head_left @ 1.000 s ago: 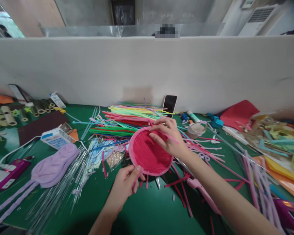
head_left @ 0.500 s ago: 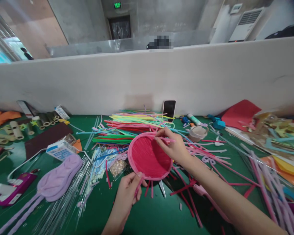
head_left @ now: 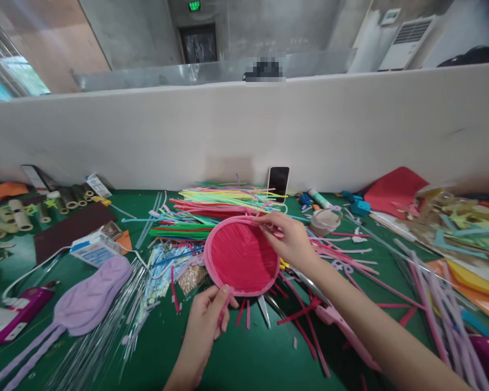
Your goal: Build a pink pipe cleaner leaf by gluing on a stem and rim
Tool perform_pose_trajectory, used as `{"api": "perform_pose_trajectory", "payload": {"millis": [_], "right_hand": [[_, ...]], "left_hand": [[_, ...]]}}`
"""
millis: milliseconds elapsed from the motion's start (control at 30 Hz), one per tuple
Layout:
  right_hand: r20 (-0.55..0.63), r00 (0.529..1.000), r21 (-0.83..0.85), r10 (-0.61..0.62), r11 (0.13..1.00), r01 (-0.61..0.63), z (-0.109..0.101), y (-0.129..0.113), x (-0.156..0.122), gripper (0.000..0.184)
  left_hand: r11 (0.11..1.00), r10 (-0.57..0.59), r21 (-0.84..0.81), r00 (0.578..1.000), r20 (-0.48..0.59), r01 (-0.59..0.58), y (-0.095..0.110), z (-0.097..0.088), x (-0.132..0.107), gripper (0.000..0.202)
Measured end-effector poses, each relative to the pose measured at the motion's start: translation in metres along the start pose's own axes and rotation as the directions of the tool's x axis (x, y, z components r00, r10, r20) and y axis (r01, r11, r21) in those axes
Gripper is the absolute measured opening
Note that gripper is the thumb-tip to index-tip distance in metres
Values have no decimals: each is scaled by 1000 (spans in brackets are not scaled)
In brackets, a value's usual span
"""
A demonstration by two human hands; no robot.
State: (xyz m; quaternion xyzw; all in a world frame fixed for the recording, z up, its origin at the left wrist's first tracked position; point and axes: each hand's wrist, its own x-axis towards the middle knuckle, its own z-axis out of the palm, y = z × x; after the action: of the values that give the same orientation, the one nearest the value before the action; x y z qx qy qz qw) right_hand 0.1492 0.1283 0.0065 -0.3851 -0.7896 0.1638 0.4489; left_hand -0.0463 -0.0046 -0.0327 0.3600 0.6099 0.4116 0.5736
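Observation:
A round, fan-like disc (head_left: 242,258) of red pipe cleaners, edged with a pink pipe-cleaner rim (head_left: 210,274), is held up over the table. My left hand (head_left: 207,315) is closed round its short pink handle at the lower left; much of the handle is hidden by the fingers. At the top right of the rim, my right hand (head_left: 287,236) pinches a pink pipe cleaner lying along the edge, its loose end hidden behind the fingers. Scissors (head_left: 264,311) lie partly under the disc, blade tip showing. Red and pink pipe cleaners (head_left: 309,326) are scattered beneath my right forearm.
Coloured pipe cleaners (head_left: 191,207) are heaped behind the disc, near a propped phone (head_left: 278,182). To the left lie a lilac pipe-cleaner piece (head_left: 93,298), silver wires (head_left: 93,334) and a purple glue-gun-like tool (head_left: 20,315). Lilac stems (head_left: 448,304) are at the right. A white partition (head_left: 146,141) stands behind.
My right fingers have shifted a little along the rim, and the pink end that stuck out past them no longer shows. The whole scene sits slightly further left in view.

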Motion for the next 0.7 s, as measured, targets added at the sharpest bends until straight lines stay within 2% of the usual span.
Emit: {"api": "perform_pose_trajectory", "payload": {"millis": [167,267,333,467,600,700], "right_hand": [[-89,994,18,66,998,-65,6,1,4,17],[-125,976,75,177,983,-169,8,-4,9,11],[-106,961,118,256,963,-244,7,-5,14,8],[13,929,191,370,911,-366,-3,-1,29,20],[225,866,303,445,813,-497,-13,4,41,32],[305,826,374,475,737,-562,-12,4,43,34]], "left_hand": [[999,32,-1,999,-14,-32,-2,0,1,56],[998,55,23,998,-15,-54,-5,-1,3,57],[998,64,29,998,-17,-64,-7,-1,4,57],[998,68,13,998,-15,-68,-9,-3,4,57],[997,69,-26,998,8,-69,-13,-7,1,55],[995,86,-60,996,6,-85,-17,-7,2,54]]}}
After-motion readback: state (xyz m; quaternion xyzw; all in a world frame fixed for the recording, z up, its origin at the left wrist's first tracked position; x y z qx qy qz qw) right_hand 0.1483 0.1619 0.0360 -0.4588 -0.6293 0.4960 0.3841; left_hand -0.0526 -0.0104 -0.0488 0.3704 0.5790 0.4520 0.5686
